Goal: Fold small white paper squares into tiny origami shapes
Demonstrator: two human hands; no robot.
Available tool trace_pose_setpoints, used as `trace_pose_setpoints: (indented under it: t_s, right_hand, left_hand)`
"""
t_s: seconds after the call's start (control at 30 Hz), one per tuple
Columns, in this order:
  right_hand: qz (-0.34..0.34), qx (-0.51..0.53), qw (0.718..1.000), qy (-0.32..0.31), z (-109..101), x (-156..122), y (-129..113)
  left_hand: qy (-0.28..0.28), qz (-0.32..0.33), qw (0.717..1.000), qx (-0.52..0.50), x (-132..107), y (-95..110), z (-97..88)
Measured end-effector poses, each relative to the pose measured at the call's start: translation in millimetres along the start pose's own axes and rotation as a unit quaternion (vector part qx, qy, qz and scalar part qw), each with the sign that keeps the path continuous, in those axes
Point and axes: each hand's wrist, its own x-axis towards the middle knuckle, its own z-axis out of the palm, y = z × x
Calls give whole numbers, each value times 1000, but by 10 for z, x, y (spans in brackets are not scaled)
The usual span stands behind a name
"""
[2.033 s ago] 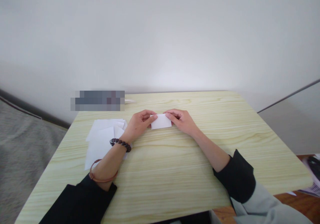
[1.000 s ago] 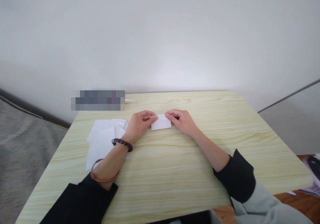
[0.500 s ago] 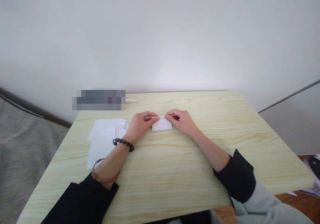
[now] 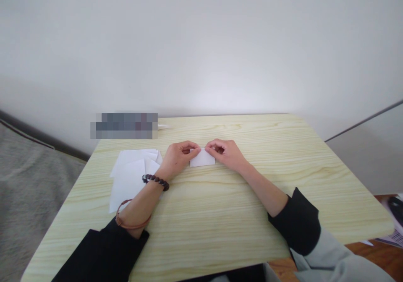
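Observation:
A small white piece of paper [image 4: 202, 159], which looks folded, is held between my two hands over the middle of the table. My left hand [image 4: 180, 158] pinches its upper left corner between thumb and fingers. At the upper right corner, my right hand [image 4: 227, 154] grips it in the same way. The paper's lower edge faces me, close to the tabletop; whether it touches the wood I cannot tell. Under and beside my left wrist lie several loose white sheets [image 4: 127, 183], partly hidden by my forearm.
The pale wood-grain table [image 4: 214, 223] stands against a white wall [image 4: 201, 55]. At its far left is a pixelated, unreadable patch [image 4: 124, 126], with a thin white object [image 4: 163, 126] sticking out beside it. Grey fabric [image 4: 31, 198] lies left of the table.
Both hands and the held paper have shifted very slightly left and toward me. The grip on its upper corners is the same; the loose sheets are unmoved.

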Motion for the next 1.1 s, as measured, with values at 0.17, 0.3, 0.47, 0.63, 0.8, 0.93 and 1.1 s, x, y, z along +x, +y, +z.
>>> trace_pose_setpoints:
  t_s: [0.17,0.3,0.47,0.63,0.8,0.93,1.1]
  right_hand:
    - [-20,-36,999,-8,29,6,-18]
    - [-30,-53,998,-14,29,3,-42]
    - [-35,-52,998,-21,18,2,-45]
    - [-34,-48,998,-28,3,8,-40]
    - [-25,-61,997,-39,-40,23,-22]
    - [10,-9,999,-43,-77,26,10]
    - [45,55,996,-54,-113,19,18]
  left_hand:
    - [-4,10,1000,13,-3,-30,19]
    - [-5,21,1000,8,-3,-36,37]
    - [1,18,1000,6,-10,1,42]
    - [3,12,1000,15,-11,6,34]
    - [10,3,1000,8,1,-9,14]
    - [23,-9,1000,-5,4,-17,-3]
    - [20,-23,999,-11,2,-26,-18]
